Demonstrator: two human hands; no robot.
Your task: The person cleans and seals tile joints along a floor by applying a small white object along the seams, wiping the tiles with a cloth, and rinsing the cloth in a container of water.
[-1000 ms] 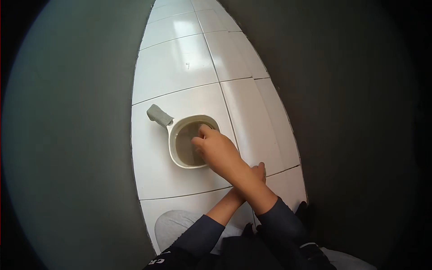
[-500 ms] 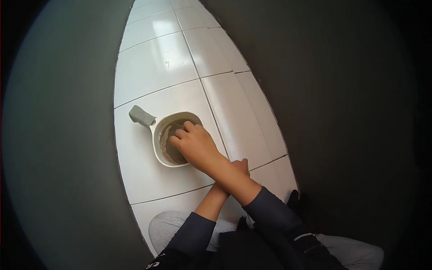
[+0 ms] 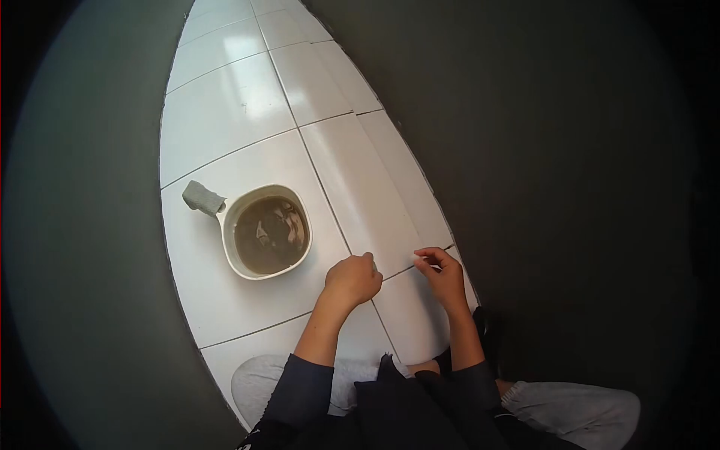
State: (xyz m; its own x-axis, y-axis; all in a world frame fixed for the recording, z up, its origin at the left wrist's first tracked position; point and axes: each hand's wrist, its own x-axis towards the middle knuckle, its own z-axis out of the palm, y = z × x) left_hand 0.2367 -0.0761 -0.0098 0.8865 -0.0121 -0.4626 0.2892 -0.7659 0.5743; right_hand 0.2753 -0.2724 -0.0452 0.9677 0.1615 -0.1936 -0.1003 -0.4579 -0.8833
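Observation:
A white plastic dipper (image 3: 229, 251) stands on the tiles, left of my hands, with murky brownish water (image 3: 262, 236) in it. Over its handle hangs a grey cloth (image 3: 203, 198). My left hand (image 3: 354, 280) is closed in a fist just right of the dipper, above the tiles; what it holds, if anything, is hidden. Further right, my right hand (image 3: 444, 276) has its thumb and fingertips drawn close together around a tiny whitish thing, too small to name. Neither hand touches the dipper.
Glossy white tiles (image 3: 225, 150) form a narrow strip running away from me. Dark grey surfaces (image 3: 82, 225) border it on both sides. My legs in light grey trousers (image 3: 577, 409) are folded at the bottom.
My right hand has left the dipper and moved right and toward me. The crossed forearms are now apart, and my left hand is in view. The dipper appears further left as the view shifts.

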